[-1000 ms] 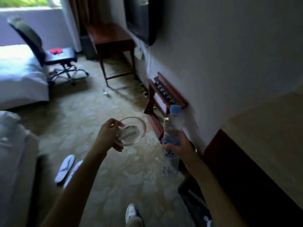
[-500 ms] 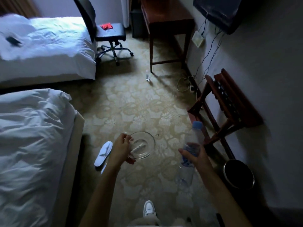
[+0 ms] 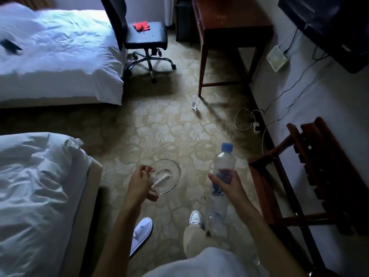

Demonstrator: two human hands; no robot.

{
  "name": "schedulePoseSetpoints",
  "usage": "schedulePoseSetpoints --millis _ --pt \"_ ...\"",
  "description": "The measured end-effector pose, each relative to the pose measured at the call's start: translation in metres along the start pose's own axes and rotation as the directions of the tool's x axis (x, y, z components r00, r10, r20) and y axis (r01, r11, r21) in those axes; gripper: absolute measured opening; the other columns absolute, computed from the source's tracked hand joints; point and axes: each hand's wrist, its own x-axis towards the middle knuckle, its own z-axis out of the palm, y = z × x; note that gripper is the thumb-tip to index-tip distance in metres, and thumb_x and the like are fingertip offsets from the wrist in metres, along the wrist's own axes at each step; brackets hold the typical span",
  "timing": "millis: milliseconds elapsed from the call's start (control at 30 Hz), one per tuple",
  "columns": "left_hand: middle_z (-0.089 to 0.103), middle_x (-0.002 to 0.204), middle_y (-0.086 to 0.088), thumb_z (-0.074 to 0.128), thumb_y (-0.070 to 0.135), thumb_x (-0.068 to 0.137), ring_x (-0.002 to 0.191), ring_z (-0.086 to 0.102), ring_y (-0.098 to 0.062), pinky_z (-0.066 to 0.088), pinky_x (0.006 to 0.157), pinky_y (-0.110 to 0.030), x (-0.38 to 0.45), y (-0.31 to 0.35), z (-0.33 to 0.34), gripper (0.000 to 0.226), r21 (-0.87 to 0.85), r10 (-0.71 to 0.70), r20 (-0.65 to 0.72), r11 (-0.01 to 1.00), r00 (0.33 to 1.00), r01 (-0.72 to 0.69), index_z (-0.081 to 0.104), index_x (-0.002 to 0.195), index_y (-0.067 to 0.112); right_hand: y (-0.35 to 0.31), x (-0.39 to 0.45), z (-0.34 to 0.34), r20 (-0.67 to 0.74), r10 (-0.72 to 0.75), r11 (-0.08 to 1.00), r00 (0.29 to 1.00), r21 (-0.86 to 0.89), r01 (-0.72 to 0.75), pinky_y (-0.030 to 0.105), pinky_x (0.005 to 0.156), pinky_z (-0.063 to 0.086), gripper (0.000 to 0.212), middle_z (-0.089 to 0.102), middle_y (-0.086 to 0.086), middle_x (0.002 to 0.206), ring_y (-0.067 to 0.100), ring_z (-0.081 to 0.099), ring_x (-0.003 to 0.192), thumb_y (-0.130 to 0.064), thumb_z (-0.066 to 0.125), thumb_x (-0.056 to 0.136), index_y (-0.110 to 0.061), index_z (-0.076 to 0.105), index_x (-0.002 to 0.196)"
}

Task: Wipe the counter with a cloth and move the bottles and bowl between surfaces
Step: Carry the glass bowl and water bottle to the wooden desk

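Observation:
My left hand [image 3: 139, 183] grips the near rim of a clear glass bowl [image 3: 167, 176], held level over the patterned carpet. My right hand [image 3: 226, 183] is closed around the middle of a clear plastic water bottle [image 3: 222, 170] with a blue cap and blue label, held roughly upright. A small clear bottle [image 3: 194, 101] stands on the carpet by the leg of the wooden table [image 3: 229, 25] ahead. A red cloth [image 3: 141, 26] lies on the seat of the black office chair [image 3: 146, 36].
One white bed [image 3: 40, 196] runs along my left and another white bed [image 3: 58, 54] lies further ahead. A wooden luggage rack [image 3: 311, 172] stands against the right wall, with cables and a power strip [image 3: 256, 125] on the floor. A white slipper [image 3: 140, 235] lies near my feet.
The view has swung left from the wall and dark counter toward the room and advanced along the carpet. Both hands keep the bowl and bottle; the slipper is now closer to my feet.

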Motion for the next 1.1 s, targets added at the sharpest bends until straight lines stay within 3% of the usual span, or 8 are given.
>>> schedulePoseSetpoints --millis 100,233,367,500,667,833,933,1100 --pt "0.062 0.092 -0.01 0.037 0.019 0.107 0.038 0.06 -0.026 0.047 0.03 -0.027 0.073 0.054 -0.012 0.025 -0.001 0.021 -0.045 1.0 0.999 -0.021 0.058 0.11 0.006 -0.071 0.085 0.031 0.032 -0.03 1.0 0.999 -0.009 0.03 0.005 0.054 0.046 0.044 0.06 -0.004 0.1 0.002 0.06 0.081 -0.025 0.074 0.082 -0.012 0.048 0.115" --pt "0.061 0.103 -0.011 0.038 0.02 0.107 0.053 0.061 -0.031 0.048 0.031 -0.027 0.168 0.116 -0.032 0.024 -0.009 0.035 -0.142 0.999 0.989 -0.036 0.057 0.113 0.006 -0.146 0.191 0.069 0.076 -0.075 0.997 0.994 -0.005 0.075 0.014 0.069 0.05 0.047 0.061 -0.003 0.106 0.005 0.062 0.09 -0.029 0.074 0.081 -0.014 0.049 0.117" --pt "0.063 0.097 -0.01 0.038 0.02 0.107 0.049 0.059 -0.029 0.047 0.031 -0.027 0.273 0.153 -0.039 0.022 -0.024 0.016 -0.172 0.999 0.985 -0.021 0.058 0.109 0.009 -0.178 0.294 0.115 0.083 -0.034 0.999 0.996 -0.03 0.036 0.018 0.076 0.049 0.052 0.06 -0.006 0.107 0.006 0.062 0.096 -0.033 0.076 0.078 -0.015 0.05 0.119" --pt "0.061 0.09 -0.013 0.038 0.02 0.107 0.037 0.057 -0.022 0.047 0.03 -0.026 0.402 0.204 -0.037 0.023 -0.043 -0.009 -0.092 0.999 0.996 0.005 0.056 0.106 0.005 -0.205 0.397 0.163 0.032 0.003 0.999 0.999 -0.05 -0.002 0.018 0.076 0.048 0.055 0.06 -0.004 0.111 0.008 0.061 0.1 -0.037 0.077 0.076 -0.017 0.05 0.12" --pt "0.06 0.089 -0.007 0.04 0.023 0.107 0.042 0.062 -0.025 0.051 0.033 -0.029 0.551 0.319 -0.05 0.021 0.063 0.071 -0.004 0.996 0.997 -0.07 0.058 0.104 0.011 -0.298 0.522 0.205 -0.024 -0.027 0.999 0.999 -0.034 0.026 0.017 0.076 0.05 0.057 0.061 -0.002 0.111 0.009 0.062 0.098 -0.038 0.079 0.072 -0.02 0.05 0.118" --pt "0.06 0.086 -0.01 0.042 0.029 0.106 0.035 0.06 -0.022 0.046 0.033 -0.027 0.688 0.433 -0.04 0.023 0.143 0.183 0.072 0.971 0.98 -0.192 0.057 0.09 0.023 -0.382 0.653 0.209 -0.165 -0.106 0.992 0.981 0.047 0.115 0.028 0.086 0.052 0.084 0.061 -0.002 0.113 0.012 0.062 0.104 -0.068 0.077 0.046 -0.027 0.05 0.114" --pt "0.059 0.085 -0.007 0.042 0.029 0.106 0.035 0.06 -0.021 0.049 0.035 -0.029 0.766 0.476 -0.007 0.022 0.162 0.195 0.121 0.963 0.973 -0.213 0.057 0.098 0.016 -0.402 0.729 0.207 -0.218 -0.046 0.99 0.975 0.117 0.073 0.034 0.086 0.055 0.079 0.064 0.007 0.113 0.018 0.065 0.101 -0.058 0.081 0.048 -0.024 0.05 0.112" --pt "0.058 0.081 -0.01 0.043 0.026 0.106 0.033 0.059 -0.024 0.049 0.034 -0.029 0.894 0.534 0.071 0.023 0.185 0.147 0.231 0.964 0.962 -0.192 0.058 0.095 0.012 -0.424 0.871 0.205 -0.228 0.032 0.968 0.973 0.25 0.027 0.03 0.066 0.057 0.07 0.068 0.017 0.106 0.016 0.068 0.079 -0.039 0.086 0.057 -0.014 0.049 0.111"
